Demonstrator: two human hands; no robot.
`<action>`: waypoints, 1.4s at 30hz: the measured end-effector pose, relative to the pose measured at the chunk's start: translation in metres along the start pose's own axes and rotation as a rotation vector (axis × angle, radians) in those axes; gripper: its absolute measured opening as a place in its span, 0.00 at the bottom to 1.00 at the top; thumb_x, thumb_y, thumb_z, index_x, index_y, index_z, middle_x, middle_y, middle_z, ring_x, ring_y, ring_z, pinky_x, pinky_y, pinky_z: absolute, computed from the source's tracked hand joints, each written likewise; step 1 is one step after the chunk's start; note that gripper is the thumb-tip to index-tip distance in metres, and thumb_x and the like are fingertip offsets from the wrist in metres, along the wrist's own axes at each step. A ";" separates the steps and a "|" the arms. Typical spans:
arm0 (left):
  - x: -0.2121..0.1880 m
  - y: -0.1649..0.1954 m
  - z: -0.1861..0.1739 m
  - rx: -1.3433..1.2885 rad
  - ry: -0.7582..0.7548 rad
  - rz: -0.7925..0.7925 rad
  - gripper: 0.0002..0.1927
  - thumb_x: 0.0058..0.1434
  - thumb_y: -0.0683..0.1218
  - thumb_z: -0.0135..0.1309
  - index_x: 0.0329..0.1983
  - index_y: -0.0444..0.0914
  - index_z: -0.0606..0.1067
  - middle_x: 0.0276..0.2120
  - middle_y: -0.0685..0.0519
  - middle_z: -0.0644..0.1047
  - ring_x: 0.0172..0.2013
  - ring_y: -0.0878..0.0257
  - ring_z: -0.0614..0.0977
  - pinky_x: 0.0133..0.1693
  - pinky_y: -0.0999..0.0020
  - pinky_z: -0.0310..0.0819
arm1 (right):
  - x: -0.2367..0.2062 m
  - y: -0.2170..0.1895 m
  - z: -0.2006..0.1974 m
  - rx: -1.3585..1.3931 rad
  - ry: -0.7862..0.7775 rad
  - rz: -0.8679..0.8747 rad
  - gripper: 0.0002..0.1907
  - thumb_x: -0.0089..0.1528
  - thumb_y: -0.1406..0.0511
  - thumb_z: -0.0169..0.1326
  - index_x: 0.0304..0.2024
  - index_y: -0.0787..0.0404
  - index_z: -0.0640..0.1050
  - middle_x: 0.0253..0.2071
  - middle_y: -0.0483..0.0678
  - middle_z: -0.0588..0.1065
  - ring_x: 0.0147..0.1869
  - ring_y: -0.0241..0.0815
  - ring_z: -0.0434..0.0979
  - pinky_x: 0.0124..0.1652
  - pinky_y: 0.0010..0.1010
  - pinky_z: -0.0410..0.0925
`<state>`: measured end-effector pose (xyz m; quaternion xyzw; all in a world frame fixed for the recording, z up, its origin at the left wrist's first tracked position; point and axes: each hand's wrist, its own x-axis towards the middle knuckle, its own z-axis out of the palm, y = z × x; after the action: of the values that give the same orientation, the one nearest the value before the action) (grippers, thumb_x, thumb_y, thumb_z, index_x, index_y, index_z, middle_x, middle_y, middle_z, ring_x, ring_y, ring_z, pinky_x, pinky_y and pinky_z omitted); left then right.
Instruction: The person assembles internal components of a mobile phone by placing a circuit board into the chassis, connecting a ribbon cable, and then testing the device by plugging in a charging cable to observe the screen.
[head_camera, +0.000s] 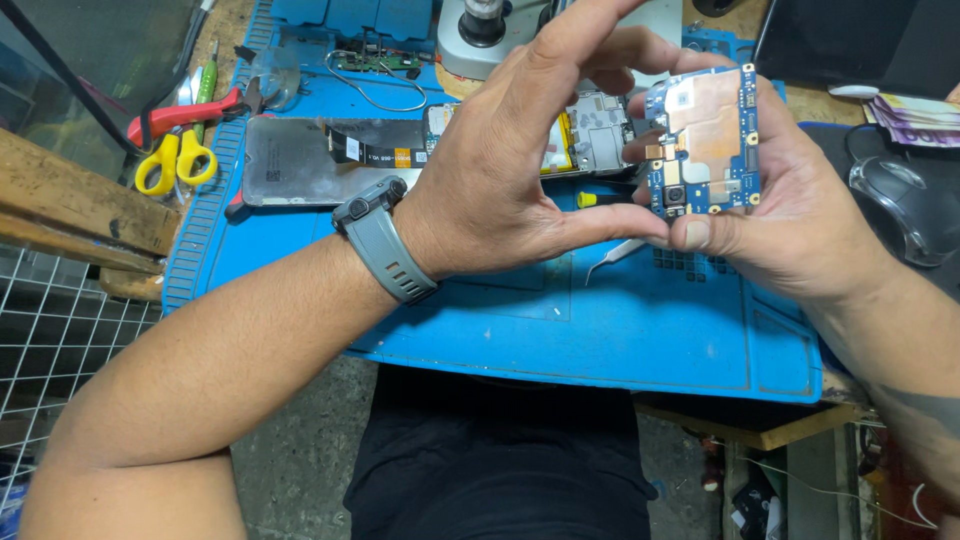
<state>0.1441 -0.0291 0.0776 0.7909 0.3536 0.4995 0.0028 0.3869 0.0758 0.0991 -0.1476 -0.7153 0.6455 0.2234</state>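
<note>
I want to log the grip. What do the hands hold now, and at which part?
The right hand holds a blue circuit board upright by its edges. The left hand reaches to the board's left edge; whether it grips cannot be told.

From my remote seat I read the circuit board as blue, with a large copper-coloured patch and small gold contacts along its edges. The work mat is bright blue, ribbed at its left rim and marked with a faint square grid. The watch on my left wrist is grey with a darker face. The scissors have yellow handles, and the pliers beside them have red ones. The phone panel is dark grey with a black and yellow strip. The tweezers are silver.
</note>
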 end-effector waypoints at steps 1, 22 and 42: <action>0.000 -0.001 0.001 0.009 0.008 0.000 0.55 0.61 0.57 0.71 0.77 0.45 0.45 0.67 0.57 0.67 0.59 0.67 0.75 0.62 0.74 0.74 | 0.000 0.001 -0.001 0.000 -0.003 0.003 0.53 0.54 0.62 0.68 0.77 0.55 0.56 0.67 0.48 0.69 0.67 0.41 0.73 0.61 0.34 0.73; 0.026 -0.004 -0.061 0.129 -0.236 -0.252 0.21 0.67 0.51 0.66 0.54 0.35 0.73 0.45 0.46 0.79 0.46 0.53 0.83 0.50 0.59 0.79 | 0.002 0.014 -0.029 0.020 0.250 -0.282 0.26 0.68 0.73 0.64 0.63 0.60 0.66 0.57 0.49 0.70 0.59 0.37 0.75 0.58 0.29 0.72; 0.027 -0.018 -0.063 0.439 -0.695 -0.637 0.48 0.45 0.65 0.72 0.60 0.31 0.69 0.52 0.40 0.70 0.54 0.43 0.73 0.55 0.54 0.70 | 0.014 0.002 -0.006 -0.130 0.223 -0.339 0.37 0.61 0.69 0.68 0.67 0.61 0.63 0.55 0.46 0.69 0.59 0.31 0.70 0.60 0.24 0.72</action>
<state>0.0907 -0.0223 0.1242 0.7451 0.6515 0.0960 0.1060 0.3776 0.0879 0.0991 -0.1099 -0.7408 0.5309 0.3965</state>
